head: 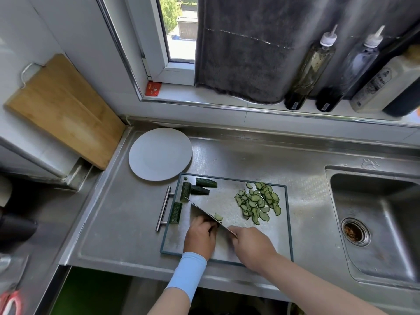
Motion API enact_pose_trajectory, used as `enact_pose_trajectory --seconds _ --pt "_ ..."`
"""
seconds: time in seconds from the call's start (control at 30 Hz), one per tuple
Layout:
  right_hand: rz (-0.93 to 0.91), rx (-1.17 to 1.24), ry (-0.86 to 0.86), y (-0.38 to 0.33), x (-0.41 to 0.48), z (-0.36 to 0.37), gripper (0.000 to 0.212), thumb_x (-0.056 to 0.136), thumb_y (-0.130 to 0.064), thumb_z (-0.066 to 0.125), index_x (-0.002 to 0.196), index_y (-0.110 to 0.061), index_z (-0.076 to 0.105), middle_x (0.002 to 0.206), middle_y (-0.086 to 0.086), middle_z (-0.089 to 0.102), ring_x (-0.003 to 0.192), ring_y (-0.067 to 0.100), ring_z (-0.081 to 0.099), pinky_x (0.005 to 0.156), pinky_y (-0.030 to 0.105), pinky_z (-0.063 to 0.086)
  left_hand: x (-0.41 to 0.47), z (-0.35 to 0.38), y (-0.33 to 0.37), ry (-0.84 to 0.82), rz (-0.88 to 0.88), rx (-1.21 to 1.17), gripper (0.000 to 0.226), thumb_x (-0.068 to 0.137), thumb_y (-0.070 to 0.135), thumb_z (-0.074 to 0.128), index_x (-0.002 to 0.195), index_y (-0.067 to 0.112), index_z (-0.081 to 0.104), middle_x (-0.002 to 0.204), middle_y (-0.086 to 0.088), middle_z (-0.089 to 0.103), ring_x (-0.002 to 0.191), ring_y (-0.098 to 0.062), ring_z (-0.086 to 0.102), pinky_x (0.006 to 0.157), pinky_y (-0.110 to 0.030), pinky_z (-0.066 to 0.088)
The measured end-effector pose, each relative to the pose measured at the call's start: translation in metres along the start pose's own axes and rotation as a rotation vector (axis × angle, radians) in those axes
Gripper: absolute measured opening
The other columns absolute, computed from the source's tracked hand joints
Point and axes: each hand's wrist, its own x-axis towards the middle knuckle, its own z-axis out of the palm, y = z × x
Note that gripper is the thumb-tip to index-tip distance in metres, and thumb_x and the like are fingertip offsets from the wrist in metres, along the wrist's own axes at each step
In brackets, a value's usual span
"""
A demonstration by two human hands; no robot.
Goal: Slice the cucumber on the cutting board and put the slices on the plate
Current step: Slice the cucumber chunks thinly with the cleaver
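Gripping knife [200, 209], right fingers [234, 231]; left fingers [210, 225] curled alongside.

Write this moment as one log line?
slicing | right hand: grips knife | left hand: holds cucumber | slices: on cutting board | plate: no slices

The knife's [204, 213] handle is buried inside the right hand [252, 244] that grips it; only the blade shows. The left hand's [200, 237] fingertips curl down behind the blade near the front of the cutting board [277, 235], and whatever they press there is covered. On the sill [204, 96], the labels on the bottles [309, 69] are too blurred to read. The dark bottle [402, 96] farthest right is cut by the picture's edge, as is the sink [372, 201] at the right end of the counter [118, 223]. Red handles [10, 302] in the bottom-left corner are cropped and blurred. The dark shape [16, 230] at the left edge cannot be identified.
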Motion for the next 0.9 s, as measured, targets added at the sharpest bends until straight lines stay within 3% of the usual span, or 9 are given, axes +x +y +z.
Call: enact_pose_trajectory --seconds 0.2,0.43,0.67,0.9 --pt "-0.009 -0.024 0.020 0.006 -0.015 0.000 0.014 0.097 -0.023 0.041 0.096 -0.024 0.055 0.078 -0.001 0.063 0.074 0.025 0.054 0.063 0.035 0.044 0.002 -0.006 0.004 -0.003 -0.040 -0.018 0.016 0.071 0.005 0.081 0.082 0.017 0.076 0.086 -0.003 0.069 0.080 -0.023 0.064 0.073 -0.020 0.047" --pt "-0.009 -0.044 0.012 0.018 -0.034 -0.005 0.015 0.098 -0.024 0.038 0.099 -0.026 0.054 0.080 0.002 0.063 0.074 0.025 0.053 0.064 0.036 0.044 0.002 -0.009 0.007 -0.015 -0.020 -0.003 0.018 0.068 0.002 0.080 0.077 0.017 0.074 0.087 -0.002 0.068 0.080 -0.023 0.065 0.074 -0.017 0.044" --pt "0.014 -0.019 -0.006 0.019 -0.030 -0.002 0.016 0.098 -0.021 0.039 0.094 -0.025 0.054 0.077 0.000 0.060 0.072 0.024 0.051 0.061 0.034 0.040 0.002 -0.006 0.005 0.008 -0.011 -0.021 0.020 0.066 0.004 0.083 0.076 0.019 0.074 0.086 0.001 0.068 0.079 -0.019 0.064 0.073 -0.013 0.042" --pt "0.033 -0.006 -0.013 0.006 -0.001 0.007 0.015 0.096 -0.022 0.041 0.091 -0.026 0.054 0.073 -0.003 0.057 0.071 0.023 0.051 0.056 0.032 0.036 0.000 0.001 0.000 0.016 -0.015 -0.031 0.020 0.065 0.003 0.084 0.076 0.018 0.075 0.081 0.001 0.066 0.078 -0.019 0.061 0.065 -0.022 0.049"
